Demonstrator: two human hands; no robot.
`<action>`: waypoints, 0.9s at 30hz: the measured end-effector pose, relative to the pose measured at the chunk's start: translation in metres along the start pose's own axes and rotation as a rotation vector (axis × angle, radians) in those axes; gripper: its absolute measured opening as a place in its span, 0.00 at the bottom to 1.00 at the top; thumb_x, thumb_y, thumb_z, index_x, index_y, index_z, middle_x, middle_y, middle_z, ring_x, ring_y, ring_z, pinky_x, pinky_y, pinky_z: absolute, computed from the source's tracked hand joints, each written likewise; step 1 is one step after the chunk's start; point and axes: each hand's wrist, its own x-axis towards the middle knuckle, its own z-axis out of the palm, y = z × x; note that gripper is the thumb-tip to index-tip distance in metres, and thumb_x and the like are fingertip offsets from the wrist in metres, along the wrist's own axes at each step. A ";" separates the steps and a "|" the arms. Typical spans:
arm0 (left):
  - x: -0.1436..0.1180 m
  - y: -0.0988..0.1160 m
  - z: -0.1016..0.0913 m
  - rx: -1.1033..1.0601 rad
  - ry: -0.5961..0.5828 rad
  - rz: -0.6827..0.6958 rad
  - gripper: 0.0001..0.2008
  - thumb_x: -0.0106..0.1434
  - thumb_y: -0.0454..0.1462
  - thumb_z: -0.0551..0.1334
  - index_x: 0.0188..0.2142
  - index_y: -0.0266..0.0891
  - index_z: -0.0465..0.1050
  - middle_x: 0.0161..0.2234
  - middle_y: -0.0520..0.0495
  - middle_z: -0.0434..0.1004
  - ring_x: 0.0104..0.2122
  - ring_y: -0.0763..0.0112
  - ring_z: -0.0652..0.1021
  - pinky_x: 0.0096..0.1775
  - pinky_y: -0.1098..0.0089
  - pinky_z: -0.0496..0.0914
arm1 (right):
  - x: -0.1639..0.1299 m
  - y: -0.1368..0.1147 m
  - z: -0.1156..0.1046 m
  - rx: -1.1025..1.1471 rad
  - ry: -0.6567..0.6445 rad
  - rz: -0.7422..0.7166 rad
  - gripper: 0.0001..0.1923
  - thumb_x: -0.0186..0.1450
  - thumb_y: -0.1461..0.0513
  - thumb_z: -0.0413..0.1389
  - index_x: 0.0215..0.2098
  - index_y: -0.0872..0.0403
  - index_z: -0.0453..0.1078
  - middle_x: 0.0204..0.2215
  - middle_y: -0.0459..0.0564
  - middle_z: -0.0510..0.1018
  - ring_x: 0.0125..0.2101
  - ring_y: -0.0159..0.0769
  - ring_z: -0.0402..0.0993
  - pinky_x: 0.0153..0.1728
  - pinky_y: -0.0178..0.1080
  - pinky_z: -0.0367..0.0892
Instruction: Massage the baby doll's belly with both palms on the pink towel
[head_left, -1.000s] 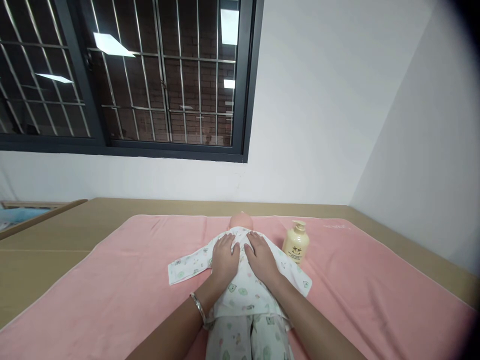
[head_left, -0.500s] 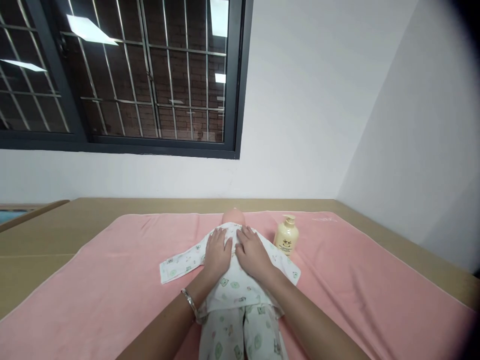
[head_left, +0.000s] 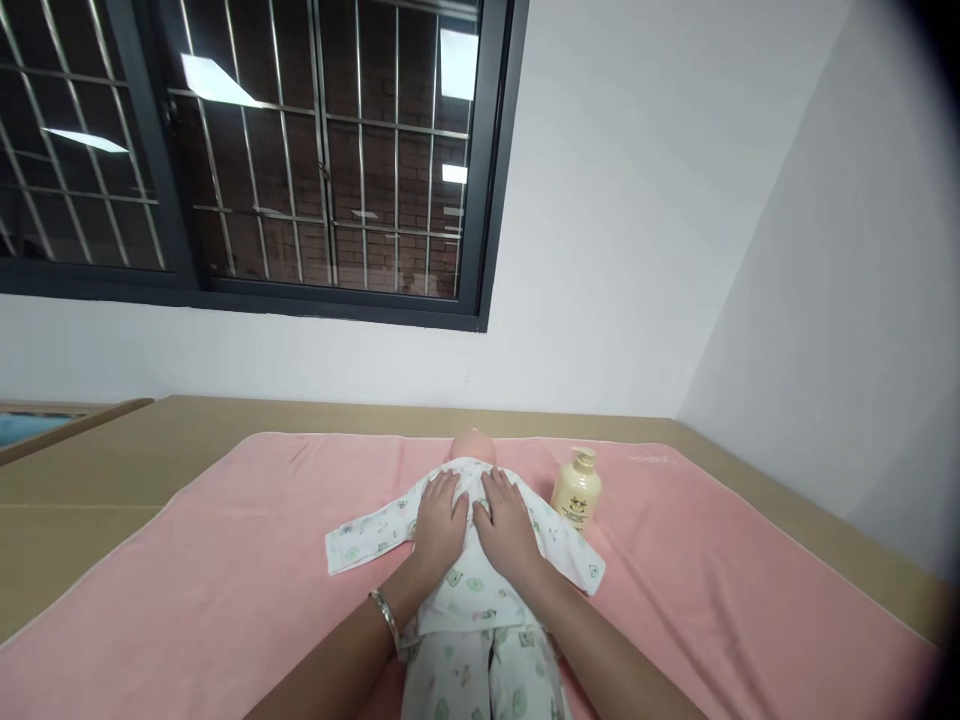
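Observation:
A doll point(head_left: 474, 444) lies on a pink blanket, dressed in a white long-sleeved top point(head_left: 472, 590) with green prints and matching trousers point(head_left: 450, 680). Its sleeves spread out to both sides, and only the rounded head shows beyond the collar. My left hand point(head_left: 439, 525), with a silver bangle on its wrist, rests flat on the left of the doll's upper body. Beside it, my right hand point(head_left: 506, 525) rests flat on the right of the upper body. Both hands are open, fingers pointing toward the head, and neither grips anything.
A pale yellow pump bottle point(head_left: 577, 490) stands on the pink blanket point(head_left: 225, 600), just beyond the doll's right-hand sleeve. The blanket covers a wooden surface point(head_left: 202, 420) that meets white walls. Above is a dark-framed window point(head_left: 480, 200) with metal bars.
The whole view has shifted slightly and tilted. Both hands have slid a little down the top, away from the head, staying flat on it. Doll and bottle keep their places.

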 end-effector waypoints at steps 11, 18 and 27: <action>-0.012 0.017 -0.014 0.270 0.115 0.133 0.15 0.66 0.32 0.50 0.32 0.39 0.75 0.33 0.44 0.78 0.37 0.60 0.77 0.42 0.56 0.72 | -0.026 -0.037 -0.002 -0.490 -0.145 0.015 0.28 0.66 0.70 0.42 0.64 0.68 0.58 0.61 0.68 0.62 0.62 0.53 0.59 0.63 0.52 0.50; -0.011 0.002 -0.001 0.337 0.106 0.128 0.19 0.66 0.36 0.51 0.51 0.32 0.73 0.53 0.37 0.75 0.54 0.53 0.74 0.55 0.50 0.69 | 0.002 -0.001 -0.001 -0.215 -0.164 -0.019 0.30 0.72 0.57 0.37 0.67 0.64 0.53 0.66 0.58 0.54 0.67 0.45 0.47 0.66 0.48 0.45; -0.011 0.011 -0.008 0.168 0.039 0.022 0.19 0.66 0.38 0.51 0.49 0.38 0.75 0.52 0.41 0.76 0.55 0.55 0.73 0.58 0.50 0.66 | 0.006 0.004 -0.004 -0.152 -0.160 -0.015 0.31 0.72 0.54 0.35 0.68 0.62 0.51 0.67 0.54 0.52 0.67 0.42 0.44 0.67 0.49 0.41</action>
